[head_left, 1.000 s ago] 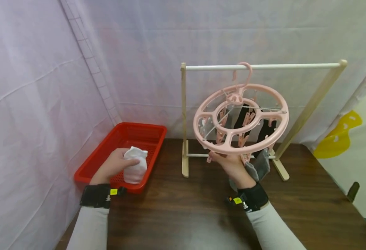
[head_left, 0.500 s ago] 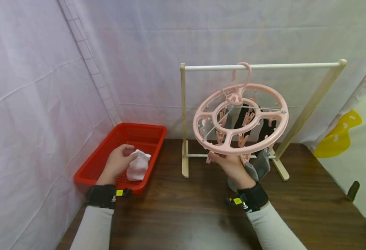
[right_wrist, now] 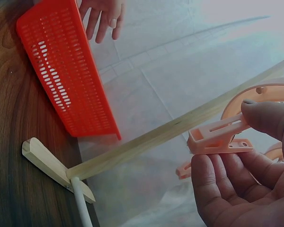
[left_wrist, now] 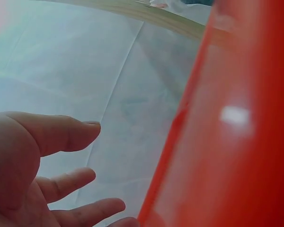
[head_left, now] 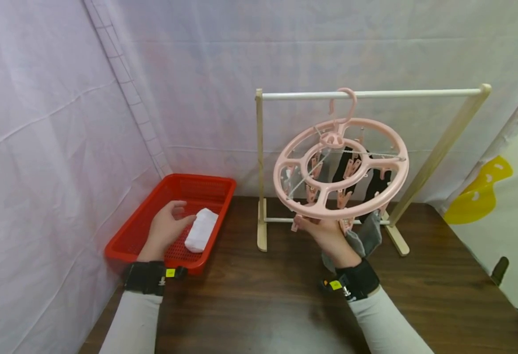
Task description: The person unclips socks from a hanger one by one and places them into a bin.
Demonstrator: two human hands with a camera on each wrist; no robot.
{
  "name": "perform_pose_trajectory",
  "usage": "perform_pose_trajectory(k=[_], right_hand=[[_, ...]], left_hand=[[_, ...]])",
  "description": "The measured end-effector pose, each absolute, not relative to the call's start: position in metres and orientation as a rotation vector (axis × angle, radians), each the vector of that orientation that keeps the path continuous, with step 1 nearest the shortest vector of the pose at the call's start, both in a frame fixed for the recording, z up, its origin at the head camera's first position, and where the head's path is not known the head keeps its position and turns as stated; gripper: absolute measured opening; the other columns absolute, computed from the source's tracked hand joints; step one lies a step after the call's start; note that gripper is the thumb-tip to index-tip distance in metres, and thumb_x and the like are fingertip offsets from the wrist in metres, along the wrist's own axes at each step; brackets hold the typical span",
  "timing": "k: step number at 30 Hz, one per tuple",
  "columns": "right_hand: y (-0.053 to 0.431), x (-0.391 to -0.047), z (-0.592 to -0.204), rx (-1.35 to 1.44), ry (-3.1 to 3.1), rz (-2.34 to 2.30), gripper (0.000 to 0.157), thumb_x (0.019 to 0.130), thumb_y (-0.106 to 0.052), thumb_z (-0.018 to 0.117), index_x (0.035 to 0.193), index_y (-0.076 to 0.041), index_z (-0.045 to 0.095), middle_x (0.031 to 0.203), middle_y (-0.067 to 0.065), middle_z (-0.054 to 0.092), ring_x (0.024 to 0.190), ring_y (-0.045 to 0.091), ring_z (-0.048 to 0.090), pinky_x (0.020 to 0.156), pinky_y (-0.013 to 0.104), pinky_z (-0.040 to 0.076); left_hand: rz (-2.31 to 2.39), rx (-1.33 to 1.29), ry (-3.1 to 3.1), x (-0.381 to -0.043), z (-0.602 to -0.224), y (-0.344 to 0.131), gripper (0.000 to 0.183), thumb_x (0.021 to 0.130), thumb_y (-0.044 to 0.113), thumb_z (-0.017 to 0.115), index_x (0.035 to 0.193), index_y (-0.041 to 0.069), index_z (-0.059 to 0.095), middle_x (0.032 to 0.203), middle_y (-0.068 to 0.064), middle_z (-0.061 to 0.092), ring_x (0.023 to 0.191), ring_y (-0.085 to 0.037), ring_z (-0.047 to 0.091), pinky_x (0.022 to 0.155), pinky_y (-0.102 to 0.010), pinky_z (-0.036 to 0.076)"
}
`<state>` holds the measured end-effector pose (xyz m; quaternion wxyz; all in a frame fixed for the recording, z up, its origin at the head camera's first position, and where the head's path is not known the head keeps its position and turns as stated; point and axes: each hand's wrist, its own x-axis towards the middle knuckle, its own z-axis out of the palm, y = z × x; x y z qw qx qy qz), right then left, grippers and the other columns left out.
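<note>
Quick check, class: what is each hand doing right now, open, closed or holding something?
Left hand: open, holding nothing, at the red basket.
Right hand: closed, holding a pink clip.

Head view looks down; closer wrist views share the red basket (right_wrist: 78,71).

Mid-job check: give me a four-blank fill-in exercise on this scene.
1. The plastic basket with the white cloth inside is coloured ____.
2. The pink clip hanger hangs from a bar coloured ____.
3. The hand pinching the pink clothespin is the person's ____ one.
4. The left hand holds ____.

Missing words: red; white; right; nothing.
</note>
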<state>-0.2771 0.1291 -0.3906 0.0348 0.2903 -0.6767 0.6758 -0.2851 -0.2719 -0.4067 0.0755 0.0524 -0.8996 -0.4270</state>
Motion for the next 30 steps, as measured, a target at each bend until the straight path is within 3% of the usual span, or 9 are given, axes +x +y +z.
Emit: perform_pose_trajectory(k=[8,13,16,21,30], right_hand=[[0.132,-0.282,-0.398,0.875,-2.06,2.114,0.013,0.094,0.003,0.055,0.095,0.016,0.057,0.083,0.035,0.06,0.079,0.038,0.063,0.077,0.036,0.056],[0.128,-0.29,-0.408,0.852,-2.04,2.116,0.007,0.094,-0.001,0.058,0.094,0.005,0.063,0.08,0.021,0.066,0.077,0.025,0.066,0.074,0.035,0.055],[0.126,-0.283,-0.4,0.793,-2.047,2.117,0.006,0.093,-0.002,0.059,0.096,0.0,0.064,0.082,0.027,0.065,0.079,0.029,0.066,0.075,0.034,0.056],[0.125,-0.269,-0.386,0.739,-2.103,2.048,0.013,0.093,-0.002,0.06,0.097,0.011,0.061,0.086,0.033,0.064,0.079,0.03,0.066,0.074,0.031,0.056],[0.124,-0.264,-0.38,0.725,-2.098,1.982,0.017,0.092,-0.001,0.062,0.099,0.014,0.061,0.087,0.03,0.065,0.081,0.03,0.066,0.074,0.031,0.055]], left_hand=[[-1.176,0.039,-2.656,-0.285,-0.402,-0.256,0.054,0.086,0.04,0.07,0.13,0.014,0.053,0.132,-0.018,0.06,0.115,-0.036,0.055,0.094,-0.055,0.049],[-1.107,-0.096,-2.511,-0.28,-0.393,-0.233,0.044,0.086,0.033,0.071,0.124,0.014,0.059,0.123,-0.012,0.066,0.111,-0.031,0.058,0.093,-0.054,0.05],[-1.103,-0.18,-2.398,-0.274,-0.387,-0.211,0.039,0.085,0.029,0.073,0.12,0.015,0.063,0.118,-0.008,0.069,0.107,-0.027,0.061,0.09,-0.05,0.052],[-1.005,-0.398,-2.195,-0.263,-0.377,-0.165,0.037,0.082,0.024,0.075,0.116,0.013,0.065,0.11,-0.005,0.069,0.097,-0.023,0.064,0.082,-0.044,0.055],[-0.743,-0.801,-1.957,-0.256,-0.346,-0.089,0.031,0.078,0.018,0.076,0.108,0.011,0.069,0.104,-0.005,0.067,0.101,-0.023,0.059,0.088,-0.037,0.049]])
